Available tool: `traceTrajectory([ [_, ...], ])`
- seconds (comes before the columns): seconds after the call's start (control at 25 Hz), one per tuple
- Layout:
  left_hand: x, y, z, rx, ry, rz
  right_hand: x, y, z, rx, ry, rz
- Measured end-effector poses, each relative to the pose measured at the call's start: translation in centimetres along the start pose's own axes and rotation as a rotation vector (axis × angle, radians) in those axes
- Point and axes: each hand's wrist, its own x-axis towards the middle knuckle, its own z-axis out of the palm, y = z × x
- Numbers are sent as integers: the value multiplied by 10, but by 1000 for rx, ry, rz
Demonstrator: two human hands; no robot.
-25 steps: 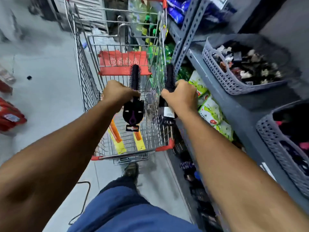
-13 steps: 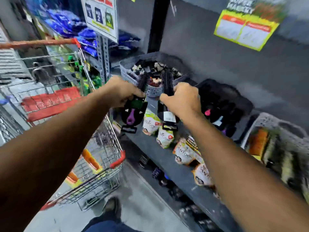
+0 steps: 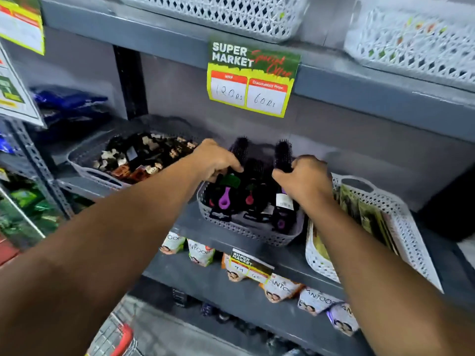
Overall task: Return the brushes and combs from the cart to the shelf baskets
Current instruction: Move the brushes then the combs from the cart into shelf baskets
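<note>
Each hand's grip was clamped on a round brush: left hand (image 3: 217, 160), right hand (image 3: 304, 179), both over the grey basket (image 3: 246, 233). The brushes looked light and stiff; best held by handles, bristles clear.

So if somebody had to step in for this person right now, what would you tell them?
Left hand: closed on a black round brush, held over the grey basket.
Right hand: closed on a second round brush, tagged handle down, over the same basket.
The basket already holds similar black brushes with purple and pink handles.
Done: both brushes carried to the shelf.
Left: lower them in and let go. Only a corner of the cart shows, so check it for anything remaining.
</note>
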Motion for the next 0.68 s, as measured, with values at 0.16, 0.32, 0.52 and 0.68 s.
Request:
traceTrajectory([
  [0.16, 35, 19, 27, 111, -43, 29, 23, 16, 15, -86, -8, 78],
  [0.32, 54, 12, 54, 223, -63, 7, 31, 24, 45, -96, -62, 146],
  [0.52, 56, -15, 77, 265, -15, 1, 28, 28, 76, -152, -138, 169],
  [0.68, 59, -21, 80, 284, -25, 0, 22, 29, 91, -212, -134, 172],
])
